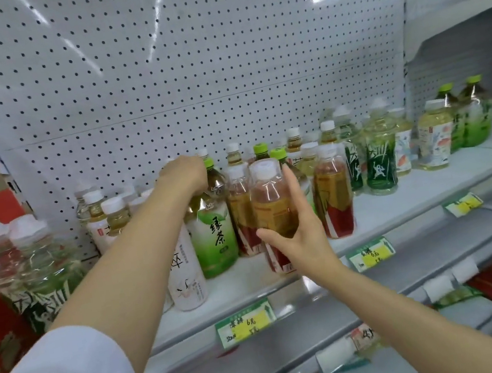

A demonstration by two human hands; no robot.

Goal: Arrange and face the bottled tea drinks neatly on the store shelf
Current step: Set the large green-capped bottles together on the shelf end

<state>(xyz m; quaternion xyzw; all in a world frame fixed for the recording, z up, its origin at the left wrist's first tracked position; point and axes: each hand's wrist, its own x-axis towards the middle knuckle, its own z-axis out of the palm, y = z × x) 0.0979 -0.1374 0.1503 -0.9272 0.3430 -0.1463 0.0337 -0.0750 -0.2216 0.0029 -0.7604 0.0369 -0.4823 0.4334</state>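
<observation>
The brown tea bottle point(274, 211) stands upright at the shelf point(402, 203) front, held in your right hand point(297, 236), thumb and fingers wrapped round its middle. Your left hand point(186, 174) curls over the green tea bottle point(213, 230) just left. More bottles crowd close behind.

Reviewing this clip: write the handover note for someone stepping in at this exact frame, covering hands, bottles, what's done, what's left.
Left hand: reaches to the back rows, fingers curled over the top of the green tea bottle.
Right hand: grips the red tea bottle at the shelf front, thumb and fingers around its middle.
Done: two more red tea bottles stand just behind and to the right; the green bamboo-label bottles stand upright further right.
Left: set down the held bottle in line, straighten the crowded white-capped bottles on the left, turn labels forward.
</observation>
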